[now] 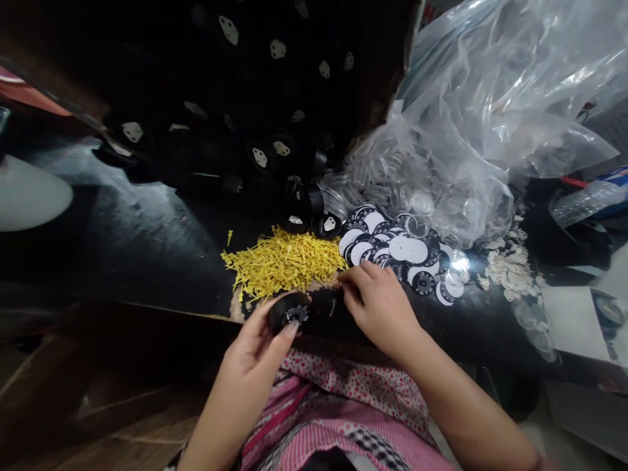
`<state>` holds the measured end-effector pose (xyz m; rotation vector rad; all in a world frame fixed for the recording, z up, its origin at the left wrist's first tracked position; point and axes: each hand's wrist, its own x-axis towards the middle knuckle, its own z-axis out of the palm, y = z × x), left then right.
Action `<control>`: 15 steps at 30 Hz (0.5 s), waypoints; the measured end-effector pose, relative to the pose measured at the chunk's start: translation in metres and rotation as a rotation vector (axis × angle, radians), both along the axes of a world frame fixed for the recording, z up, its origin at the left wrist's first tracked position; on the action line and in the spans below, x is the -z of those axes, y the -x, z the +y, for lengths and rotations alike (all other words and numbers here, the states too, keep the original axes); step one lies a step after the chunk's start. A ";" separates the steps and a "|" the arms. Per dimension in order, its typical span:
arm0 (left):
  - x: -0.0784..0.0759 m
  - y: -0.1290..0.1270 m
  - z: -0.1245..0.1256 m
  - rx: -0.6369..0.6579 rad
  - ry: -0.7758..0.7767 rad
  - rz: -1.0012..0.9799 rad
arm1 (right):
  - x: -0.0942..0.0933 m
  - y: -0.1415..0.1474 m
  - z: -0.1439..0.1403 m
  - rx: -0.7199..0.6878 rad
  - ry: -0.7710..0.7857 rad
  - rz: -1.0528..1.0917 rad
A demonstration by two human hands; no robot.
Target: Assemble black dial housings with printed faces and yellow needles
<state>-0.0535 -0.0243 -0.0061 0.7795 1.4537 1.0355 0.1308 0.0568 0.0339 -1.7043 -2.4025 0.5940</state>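
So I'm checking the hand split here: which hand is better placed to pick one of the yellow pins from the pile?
Probably the right hand: its fingers lie at the edge of the yellow pins, while the left hand already holds the black round part.

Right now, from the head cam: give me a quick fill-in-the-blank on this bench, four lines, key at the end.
1. The left hand holds a round ____ part with a dial face.
2. The heap of thin pins beside the hands is ____ in colour.
3. The right hand rests just below a pile of black-and-white ____.
4. The clear rings spill from a transparent plastic ____.

Missing words: black; yellow; discs; bag
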 end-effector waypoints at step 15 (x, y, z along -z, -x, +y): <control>-0.018 -0.039 0.026 -0.333 0.011 -0.663 | 0.004 -0.001 -0.007 -0.114 -0.148 0.162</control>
